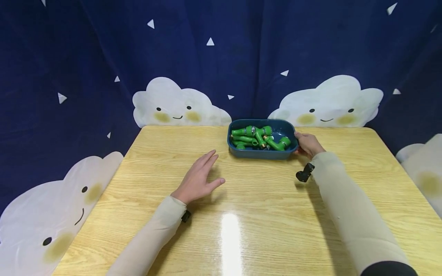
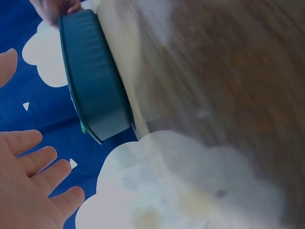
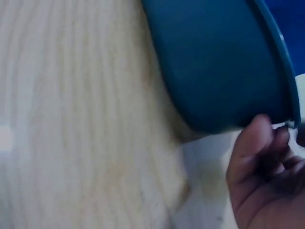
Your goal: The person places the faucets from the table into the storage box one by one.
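A dark teal plastic bin (image 1: 257, 154) stands near the far edge of the table, holding several green pipe-like fittings (image 1: 243, 138) with metal ends. My right hand (image 1: 309, 145) grips the bin's right end at the rim. In the right wrist view, thumb and fingers of that hand (image 3: 259, 176) close on the corner of the bin (image 3: 214, 62). Apart from the bin, my left hand (image 1: 198, 179) hovers to its front left, fingers extended and thumb spread, holding nothing. The left wrist view shows the bin's outer wall (image 2: 95, 81) beyond those straight fingers (image 2: 50, 176).
The wooden table (image 1: 269, 214) reflects a bright light strip near its front. Behind it hangs a dark blue curtain (image 1: 238, 57) with white clouds and triangles. Small black devices are strapped to both wrists, such as the right wrist camera (image 1: 305, 172).
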{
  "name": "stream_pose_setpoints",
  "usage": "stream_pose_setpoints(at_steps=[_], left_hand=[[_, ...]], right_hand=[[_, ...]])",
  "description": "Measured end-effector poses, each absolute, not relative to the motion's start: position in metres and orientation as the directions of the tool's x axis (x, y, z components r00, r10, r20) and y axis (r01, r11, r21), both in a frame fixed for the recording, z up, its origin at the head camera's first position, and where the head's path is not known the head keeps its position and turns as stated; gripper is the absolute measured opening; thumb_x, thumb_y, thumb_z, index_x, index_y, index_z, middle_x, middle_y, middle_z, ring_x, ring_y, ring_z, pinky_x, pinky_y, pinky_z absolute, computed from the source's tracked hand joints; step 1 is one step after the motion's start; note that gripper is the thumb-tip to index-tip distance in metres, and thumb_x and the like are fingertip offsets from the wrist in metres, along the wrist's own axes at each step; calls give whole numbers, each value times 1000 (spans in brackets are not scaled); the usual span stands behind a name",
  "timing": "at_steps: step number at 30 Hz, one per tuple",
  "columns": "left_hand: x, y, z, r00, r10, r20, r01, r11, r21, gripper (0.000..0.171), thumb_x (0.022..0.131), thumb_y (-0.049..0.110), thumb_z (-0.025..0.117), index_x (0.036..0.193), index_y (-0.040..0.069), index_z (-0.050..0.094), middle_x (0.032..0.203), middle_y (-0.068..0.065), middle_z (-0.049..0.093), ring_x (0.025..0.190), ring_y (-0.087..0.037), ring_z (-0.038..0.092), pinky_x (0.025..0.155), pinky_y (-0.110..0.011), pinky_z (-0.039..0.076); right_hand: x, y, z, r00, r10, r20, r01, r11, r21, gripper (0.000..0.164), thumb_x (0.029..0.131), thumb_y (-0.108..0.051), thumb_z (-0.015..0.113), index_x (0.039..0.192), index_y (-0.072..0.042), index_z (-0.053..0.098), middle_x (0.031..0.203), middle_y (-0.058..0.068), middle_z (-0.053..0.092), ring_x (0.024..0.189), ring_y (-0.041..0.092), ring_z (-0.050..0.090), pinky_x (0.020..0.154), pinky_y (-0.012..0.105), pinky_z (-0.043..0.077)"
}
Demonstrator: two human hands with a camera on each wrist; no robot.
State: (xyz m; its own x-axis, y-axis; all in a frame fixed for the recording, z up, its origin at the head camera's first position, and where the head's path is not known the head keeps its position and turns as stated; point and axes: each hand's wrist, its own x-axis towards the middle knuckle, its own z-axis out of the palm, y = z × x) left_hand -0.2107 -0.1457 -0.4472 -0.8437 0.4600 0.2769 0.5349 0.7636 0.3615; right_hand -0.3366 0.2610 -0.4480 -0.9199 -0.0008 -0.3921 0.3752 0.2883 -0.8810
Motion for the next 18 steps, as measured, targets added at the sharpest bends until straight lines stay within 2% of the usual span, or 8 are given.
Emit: stream_pose_setpoints(at_steps=[2, 4, 7, 10, 13, 15, 18], left_hand=[[-212, -146, -446, -839, 460, 292, 541, 764, 351, 80, 92, 51, 63, 151, 4, 39, 162, -12, 33, 148, -32, 35, 122, -49, 30], [-213, -145, -443, -832, 459, 312, 548, 767, 334, 79, 91, 50, 63, 151, 3, 40, 161, -12, 34, 148, -33, 35, 121, -50, 30], [-214, -143, -436, -822, 454, 345, 553, 780, 291, 77, 92, 48, 63, 150, 3, 40, 160, -14, 35, 147, -33, 36, 121, -52, 29], [-214, -142, -426, -817, 450, 361, 545, 807, 228, 76, 93, 45, 62, 151, 2, 39, 160, -14, 35, 147, -33, 36, 121, -54, 29], [-210, -142, -416, -817, 438, 374, 521, 839, 154, 75, 94, 44, 63, 151, 3, 38, 160, -14, 35, 147, -35, 35, 120, -56, 29], [-206, -142, -410, -817, 431, 384, 498, 862, 91, 75, 94, 44, 62, 151, 3, 37, 160, -15, 34, 147, -36, 35, 120, -57, 28], [-197, -143, -403, -812, 417, 409, 447, 894, -24, 75, 94, 46, 62, 151, 4, 36, 161, -16, 33, 148, -37, 33, 120, -59, 26]], right_hand=[[-336, 265, -448, -910, -7, -415, 397, 271, -877, 46, 107, -45, 21, 98, -9, 49, 58, -10, 53, 51, 3, 57, 58, 22, 55], [-333, 271, -446, -911, -25, -412, 382, 326, -865, 49, 106, -48, 17, 93, -10, 47, 62, -9, 55, 55, 5, 59, 61, 25, 56], [-318, 283, -436, -939, -80, -333, 242, 531, -812, 58, 106, -51, 18, 105, -3, 49, 80, 1, 62, 70, 14, 62, 69, 32, 56], [-290, 299, -424, -967, -162, -196, 7, 754, -657, 63, 106, -50, 22, 118, 4, 52, 99, 16, 63, 83, 23, 60, 72, 38, 51], [-260, 313, -414, -974, -220, -58, -165, 861, -482, 56, 108, -42, 31, 120, 6, 57, 108, 27, 63, 88, 34, 60, 74, 46, 47], [-241, 321, -408, -973, -227, 40, -225, 899, -375, 48, 107, -36, 39, 120, 6, 58, 113, 29, 61, 94, 42, 58, 79, 53, 45], [-215, 326, -398, -940, -238, 245, -297, 925, -238, 37, 101, -24, 57, 120, 8, 60, 123, 33, 58, 113, 51, 52, 93, 61, 40]])
